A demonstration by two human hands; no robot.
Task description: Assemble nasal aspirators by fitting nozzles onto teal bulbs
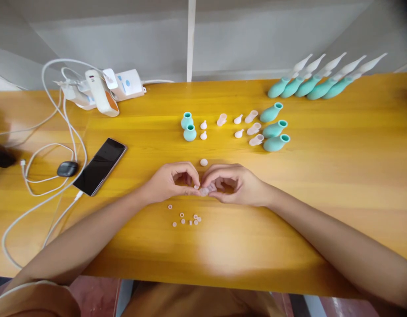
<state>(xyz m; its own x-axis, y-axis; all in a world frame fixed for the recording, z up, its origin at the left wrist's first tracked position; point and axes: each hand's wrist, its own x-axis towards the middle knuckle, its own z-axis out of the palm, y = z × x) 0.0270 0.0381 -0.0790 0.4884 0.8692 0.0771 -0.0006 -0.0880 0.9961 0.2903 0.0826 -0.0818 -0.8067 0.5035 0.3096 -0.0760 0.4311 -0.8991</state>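
Observation:
My left hand (172, 182) and my right hand (245, 185) meet above the middle of the table. The left thumb and forefinger pinch a tiny pale piece (196, 187), perhaps a ring. My right fingers close round a translucent plastic piece (204, 191), partly hidden by them. The two pieces are close together; whether they touch I cannot tell. Just beyond the fingertips lies a small white ball-like part (204, 162). Several small pale pink rings (182, 215) are scattered on the near side of my left hand.
Farther back stand short teal bulbs (190, 132), small white teardrop parts (238, 133), pale pink sleeves (253, 128) and longer teal bulbs (276, 142). White-tipped teal bulbs (319, 86) line the back right. A phone (101, 166), white cables (86, 154) and a power strip (129, 83) occupy the left.

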